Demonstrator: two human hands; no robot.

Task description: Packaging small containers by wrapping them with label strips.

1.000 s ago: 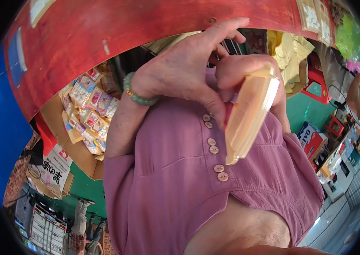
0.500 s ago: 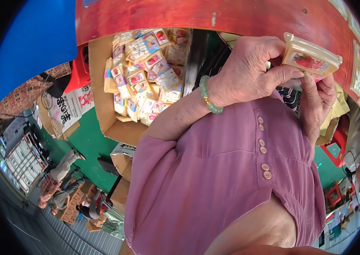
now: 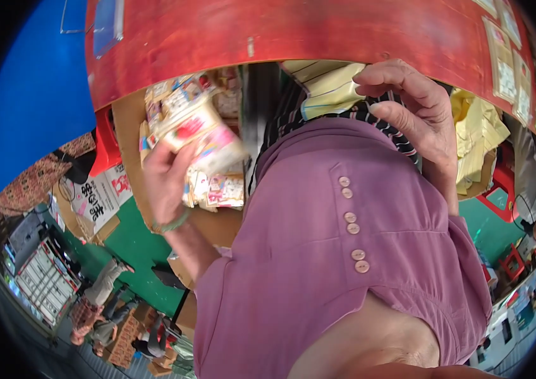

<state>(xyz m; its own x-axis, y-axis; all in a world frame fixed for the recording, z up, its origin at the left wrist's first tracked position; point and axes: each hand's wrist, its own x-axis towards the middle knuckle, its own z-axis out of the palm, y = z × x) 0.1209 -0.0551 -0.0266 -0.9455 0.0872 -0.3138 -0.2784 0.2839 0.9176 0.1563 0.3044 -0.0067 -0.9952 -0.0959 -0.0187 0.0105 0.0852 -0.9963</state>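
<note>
My left hand (image 3: 170, 174), a green bead bracelet at its wrist, grips a small flat packet (image 3: 193, 129) with a strawberry picture by its edge, blurred by motion. It is over an open cardboard carton (image 3: 126, 120) at the left. Inside lie many similar packets (image 3: 225, 191) with white pieces showing through, heaped at odd angles. My right hand (image 3: 420, 104) is raised in front of the red table's edge, thumb and fingers curved but apart, holding nothing. A pale yellow striped sheet (image 3: 331, 85) lies over my lap just left of it.
The red table (image 3: 312, 31) spans the far side, with several flat packets (image 3: 502, 60) at its right. Yellow wrappers (image 3: 478, 139) fill a box at my right, near a red stool (image 3: 502, 192). People (image 3: 94, 316) and cartons are at lower left.
My left hand has swung left from beside my right hand, carrying the packet over the carton. My right hand has let go of the packet and moved slightly left, fingers spread.
</note>
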